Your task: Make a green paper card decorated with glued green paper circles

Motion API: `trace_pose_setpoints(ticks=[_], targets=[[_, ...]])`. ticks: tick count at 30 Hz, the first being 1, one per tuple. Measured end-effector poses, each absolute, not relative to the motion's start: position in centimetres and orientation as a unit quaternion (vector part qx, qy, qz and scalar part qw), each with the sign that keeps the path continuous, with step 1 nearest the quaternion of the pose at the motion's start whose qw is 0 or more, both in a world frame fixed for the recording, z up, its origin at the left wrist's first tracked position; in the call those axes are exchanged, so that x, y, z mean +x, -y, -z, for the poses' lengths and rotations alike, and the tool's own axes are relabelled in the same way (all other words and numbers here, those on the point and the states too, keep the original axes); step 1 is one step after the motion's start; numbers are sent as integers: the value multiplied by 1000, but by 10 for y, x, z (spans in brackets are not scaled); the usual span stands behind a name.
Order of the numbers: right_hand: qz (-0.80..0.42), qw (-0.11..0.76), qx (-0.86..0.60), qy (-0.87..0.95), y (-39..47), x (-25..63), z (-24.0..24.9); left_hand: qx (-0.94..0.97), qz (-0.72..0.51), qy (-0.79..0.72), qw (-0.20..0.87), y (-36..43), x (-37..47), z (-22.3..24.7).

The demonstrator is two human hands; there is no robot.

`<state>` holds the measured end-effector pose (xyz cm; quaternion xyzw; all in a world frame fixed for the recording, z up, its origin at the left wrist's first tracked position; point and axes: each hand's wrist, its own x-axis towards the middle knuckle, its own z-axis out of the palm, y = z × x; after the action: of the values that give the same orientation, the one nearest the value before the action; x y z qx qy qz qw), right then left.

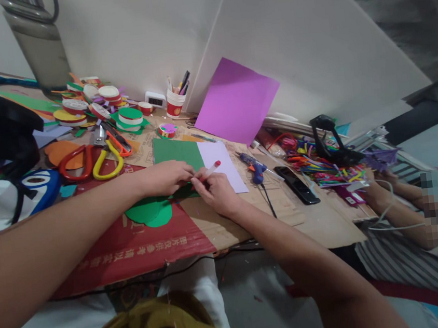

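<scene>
My right hand [219,191] grips a slim pen with a clear barrel and a red end [213,168], tilted up to the right. Its fingertips meet those of my left hand [171,177], which rests with bent fingers on a green paper sheet [174,152]. Whatever lies under my left fingers is hidden. Partly beneath the green sheet is a pale lavender sheet [225,168], reaching out to the right. A green rounded paper cut-out [153,212] lies below my left wrist.
Red-and-yellow-handled scissors [101,145], an orange cutter [124,144] and several paper drums [130,117] stand left. Behind are a cup of pens [175,103] and a purple sheet [238,99]. Right lie a glue gun [256,168], a phone [296,184] and another person's arm [399,207].
</scene>
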<state>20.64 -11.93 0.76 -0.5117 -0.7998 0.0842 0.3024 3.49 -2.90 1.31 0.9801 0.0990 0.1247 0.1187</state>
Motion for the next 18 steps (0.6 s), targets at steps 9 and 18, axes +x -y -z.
trace_pose_setpoints(ticks=[9, 18], targets=[[-71, 291, -495, 816, 118, 206, -7, 981, -116, -99, 122, 30, 35, -14], [-75, 290, -506, 809, 123, 212, -11, 980, -133, -70, 134, 24, 35, -8]])
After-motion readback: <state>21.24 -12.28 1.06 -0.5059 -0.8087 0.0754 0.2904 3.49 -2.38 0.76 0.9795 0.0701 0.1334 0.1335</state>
